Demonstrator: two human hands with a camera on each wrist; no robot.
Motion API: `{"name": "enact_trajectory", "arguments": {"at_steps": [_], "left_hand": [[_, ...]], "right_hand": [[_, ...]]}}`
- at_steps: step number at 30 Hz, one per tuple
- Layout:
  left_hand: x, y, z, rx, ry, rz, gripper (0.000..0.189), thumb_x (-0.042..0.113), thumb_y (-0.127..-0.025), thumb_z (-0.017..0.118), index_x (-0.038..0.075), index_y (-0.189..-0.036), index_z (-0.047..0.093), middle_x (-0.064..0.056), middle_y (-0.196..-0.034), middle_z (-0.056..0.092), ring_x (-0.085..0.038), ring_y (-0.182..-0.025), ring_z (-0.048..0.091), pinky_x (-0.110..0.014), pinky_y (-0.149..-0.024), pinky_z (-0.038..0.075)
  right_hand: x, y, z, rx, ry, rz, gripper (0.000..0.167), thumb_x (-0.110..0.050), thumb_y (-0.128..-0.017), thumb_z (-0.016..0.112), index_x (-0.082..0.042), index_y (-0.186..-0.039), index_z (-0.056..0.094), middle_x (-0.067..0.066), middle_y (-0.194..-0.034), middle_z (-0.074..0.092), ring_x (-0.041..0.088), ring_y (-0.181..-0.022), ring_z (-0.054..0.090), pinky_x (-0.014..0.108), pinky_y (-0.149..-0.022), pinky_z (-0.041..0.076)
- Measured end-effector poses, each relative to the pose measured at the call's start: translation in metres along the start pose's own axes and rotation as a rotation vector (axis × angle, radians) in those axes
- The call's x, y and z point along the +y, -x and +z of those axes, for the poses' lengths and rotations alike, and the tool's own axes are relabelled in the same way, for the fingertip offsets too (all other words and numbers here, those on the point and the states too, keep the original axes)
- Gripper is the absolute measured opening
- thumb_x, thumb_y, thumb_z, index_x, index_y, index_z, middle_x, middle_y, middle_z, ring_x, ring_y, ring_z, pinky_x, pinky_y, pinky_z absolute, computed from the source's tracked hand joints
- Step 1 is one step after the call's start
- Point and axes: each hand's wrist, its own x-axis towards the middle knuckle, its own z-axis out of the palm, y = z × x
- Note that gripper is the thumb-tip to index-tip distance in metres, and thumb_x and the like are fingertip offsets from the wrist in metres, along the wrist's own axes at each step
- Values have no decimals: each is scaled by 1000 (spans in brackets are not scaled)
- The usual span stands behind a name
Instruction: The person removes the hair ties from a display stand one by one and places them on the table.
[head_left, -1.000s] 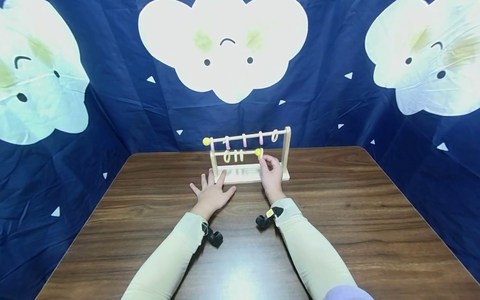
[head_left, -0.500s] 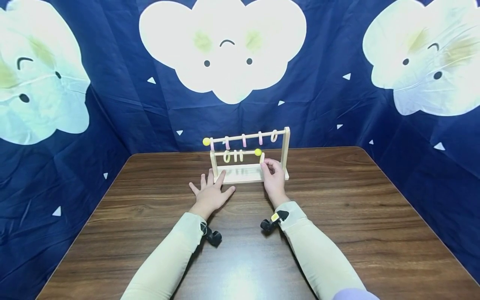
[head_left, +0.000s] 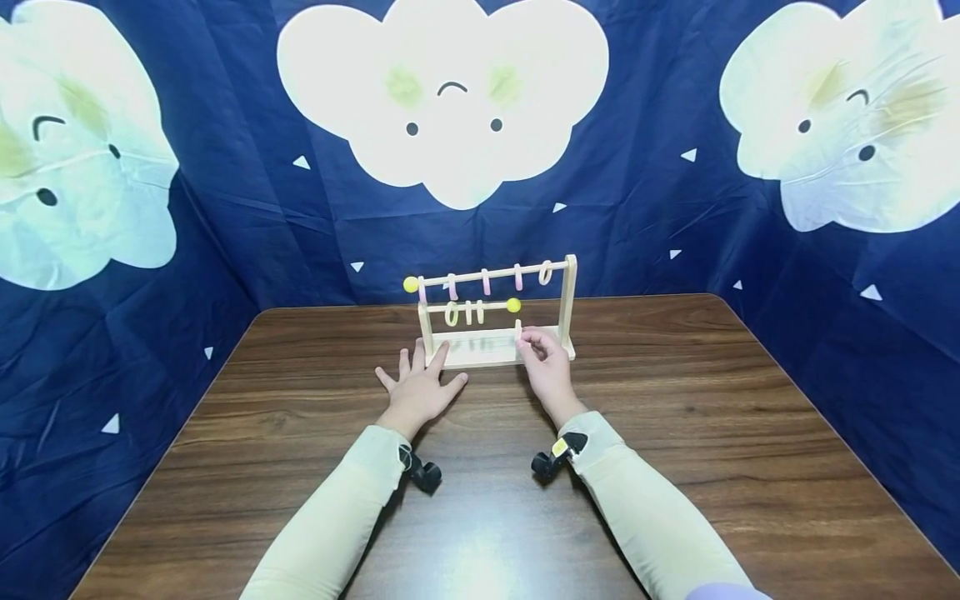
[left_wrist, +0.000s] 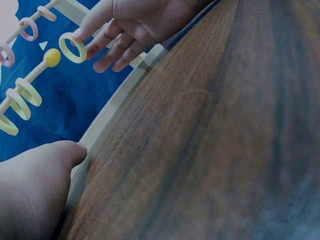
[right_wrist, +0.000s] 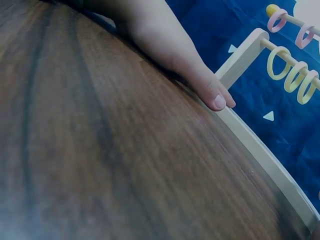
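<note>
A pale wooden ring rack [head_left: 483, 354] stands at the back of the table, with a higher and a lower rod. My right hand [head_left: 550, 373] pinches a pale yellow ring [left_wrist: 76, 59] between thumb and finger, off the rod and to the right of the lower rod's yellow ball [head_left: 513, 305]. Three yellow rings [left_wrist: 31, 94] hang on that lower rod. My left hand [head_left: 415, 390] lies with fingers spread at the left end of the rack's base, its forefinger over the base's edge.
The upper rod [head_left: 502, 273] carries several pink rings [head_left: 486, 283] and one pale ring [head_left: 545, 273] near the right post [head_left: 567, 300]. A dark blue cloth [head_left: 637, 250] with white clouds hangs behind the brown wooden table [head_left: 675, 450].
My right hand has drawn the yellow ring off the ball end of the lower rod, then lowered it toward the base. The left hand has stayed in place.
</note>
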Motion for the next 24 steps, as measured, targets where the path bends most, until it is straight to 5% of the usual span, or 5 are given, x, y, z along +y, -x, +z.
{"name": "enact_trajectory", "arguments": {"at_steps": [9, 16, 24], "left_hand": [[-1, -1, 0, 6, 1, 2, 82, 75, -94, 37, 35, -162, 17, -16, -169, -1, -46, -153, -3, -81, -103, -13], [-1, -2, 1, 9, 1, 4, 82, 76, -94, 36, 34, -162, 17, -16, -169, -1, -46, -153, -3, -81, -103, -12], [-1, 1, 1, 14, 9, 8, 81, 74, -95, 36, 34, -163, 17, -17, -169, -1, -47, -153, -3, -81, -103, -13]], "right_hand": [[-42, 15, -9, -152, 40, 13, 13, 5, -93, 62, 17, -100, 62, 33, -129, 57, 43, -127, 51, 57, -110, 39], [-3, 11, -11, -219, 136, -36, 7, 4, -90, 67, 9, -94, 65, 28, -131, 58, 41, -130, 49, 50, -112, 32], [0, 16, -13, -297, 203, -18, 6, -3, -89, 73, -1, -93, 70, 16, -131, 61, 31, -129, 52, 41, -108, 37]]}}
